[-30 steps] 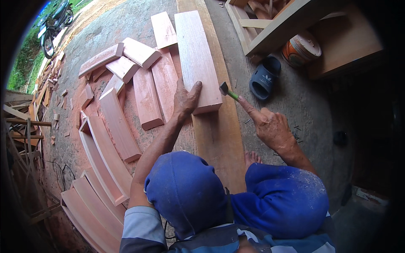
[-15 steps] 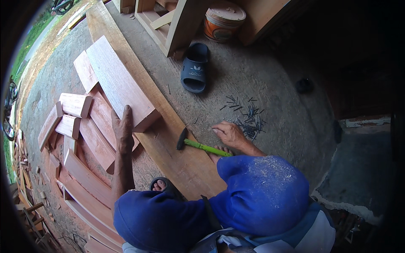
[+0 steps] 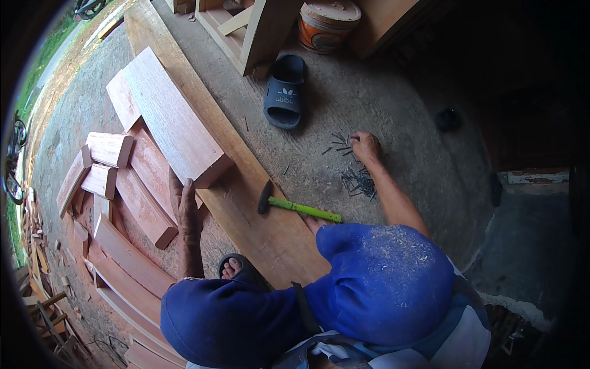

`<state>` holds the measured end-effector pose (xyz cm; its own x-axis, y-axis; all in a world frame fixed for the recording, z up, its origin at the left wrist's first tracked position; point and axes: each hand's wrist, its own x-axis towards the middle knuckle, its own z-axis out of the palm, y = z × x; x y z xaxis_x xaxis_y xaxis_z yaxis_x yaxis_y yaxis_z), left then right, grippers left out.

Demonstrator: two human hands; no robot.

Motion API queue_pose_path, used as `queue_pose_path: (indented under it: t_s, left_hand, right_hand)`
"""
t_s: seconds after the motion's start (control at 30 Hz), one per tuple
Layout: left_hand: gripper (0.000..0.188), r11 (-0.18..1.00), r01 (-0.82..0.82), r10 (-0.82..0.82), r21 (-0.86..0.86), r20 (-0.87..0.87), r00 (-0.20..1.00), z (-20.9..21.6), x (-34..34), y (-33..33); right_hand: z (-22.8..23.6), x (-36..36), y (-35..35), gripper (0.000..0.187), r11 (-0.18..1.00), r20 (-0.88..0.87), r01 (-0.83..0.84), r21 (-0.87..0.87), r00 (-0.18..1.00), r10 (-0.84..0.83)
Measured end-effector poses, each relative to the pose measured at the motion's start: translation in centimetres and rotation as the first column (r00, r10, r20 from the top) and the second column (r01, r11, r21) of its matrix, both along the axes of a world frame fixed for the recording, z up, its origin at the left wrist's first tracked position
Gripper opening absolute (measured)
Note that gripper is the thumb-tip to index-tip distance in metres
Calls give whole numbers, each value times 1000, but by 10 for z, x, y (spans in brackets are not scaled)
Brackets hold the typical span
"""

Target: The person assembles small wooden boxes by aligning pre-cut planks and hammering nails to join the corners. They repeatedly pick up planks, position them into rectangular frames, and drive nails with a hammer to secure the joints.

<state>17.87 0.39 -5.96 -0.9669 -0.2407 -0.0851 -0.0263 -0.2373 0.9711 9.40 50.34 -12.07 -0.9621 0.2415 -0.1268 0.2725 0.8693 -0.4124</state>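
My left hand grips the near left edge of a thick, pale reddish wooden block, thumb at its corner and the other fingers partly hidden beside it. The block lies slanted across a long brown plank and other cut pieces. To the right, my right hand reaches down to the floor, its fingers pinched together at the edge of a scattered heap of dark nails. Whatever is between the fingertips is too small to make out. A hammer with a lime-green handle and black head rests on the plank.
Several shaped reddish wood pieces are stacked at the left. A dark slide sandal lies beyond the plank. Farther back stand an orange and white bucket and a wooden frame. My sandaled foot is beside the plank.
My right hand has moved away from near the hammer, out to the far edge of the nails. The left hand has slid slightly nearer me along the block's edge.
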Motion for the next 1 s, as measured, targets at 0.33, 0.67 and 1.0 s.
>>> queue_pose_path:
  t_s: [0.33,0.67,1.0]
  left_hand:
    - [57,840,-399,350,-368,-194,916,-2,7,-13]
    - [53,840,-400,346,-366,-207,915,8,18,-2]
    - [34,794,-328,135,-511,-377,916,60,27,54]
  right_hand:
    - [2,-7,-8,23,994,-95,-113,1,989,113]
    - [24,-47,-44,22,833,263,-392,390,914,308]
    - [50,-27,-108,21,795,-126,-406,-451,911,393]
